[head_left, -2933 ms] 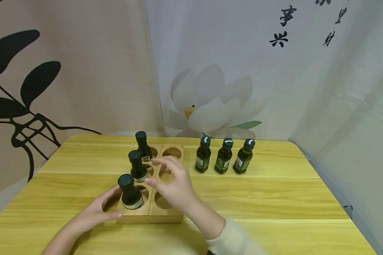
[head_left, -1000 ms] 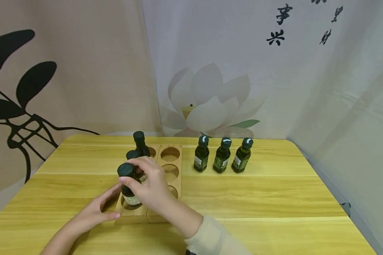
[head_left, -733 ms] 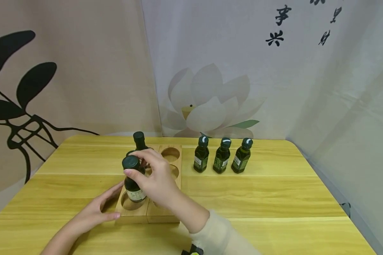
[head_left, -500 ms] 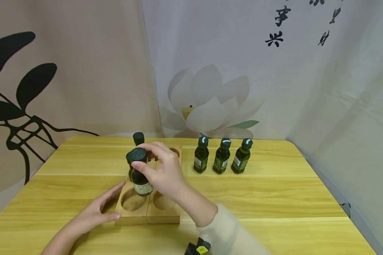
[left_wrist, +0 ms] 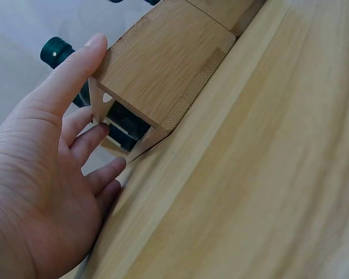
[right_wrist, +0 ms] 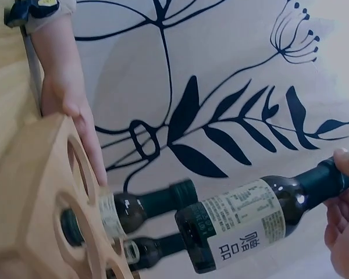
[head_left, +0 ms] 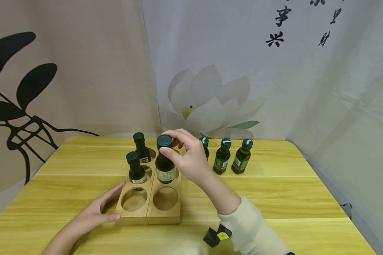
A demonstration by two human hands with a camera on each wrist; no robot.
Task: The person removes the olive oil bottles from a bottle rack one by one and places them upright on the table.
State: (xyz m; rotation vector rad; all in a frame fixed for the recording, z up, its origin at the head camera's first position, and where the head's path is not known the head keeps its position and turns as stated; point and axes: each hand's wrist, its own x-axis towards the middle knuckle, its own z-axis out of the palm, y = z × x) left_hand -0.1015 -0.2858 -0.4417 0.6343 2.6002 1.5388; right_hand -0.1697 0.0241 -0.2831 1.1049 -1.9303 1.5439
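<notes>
Right hand (head_left: 189,156): thumb and fingers clamped on the cap of a dark glass bottle (head_left: 165,171), held above the right block of a two-block wooden bottle rack (head_left: 164,213); left block: one black-capped bottle (head_left: 136,171) in the middle hole, a second black-capped bottle (head_left: 142,150) in the far hole; left hand (head_left: 95,213): thumb and fingers apart, set about the rack's near left corner; head view only: three green-labelled bottles (head_left: 221,160) in a row on the wooden table (head_left: 258,198), the leftmost partly hidden by the right hand; right wrist view only: white sticker (right_wrist: 239,243) with large printed characters on the held bottle; left wrist view only: cut-out in the rack's side, dark glass visible within
</notes>
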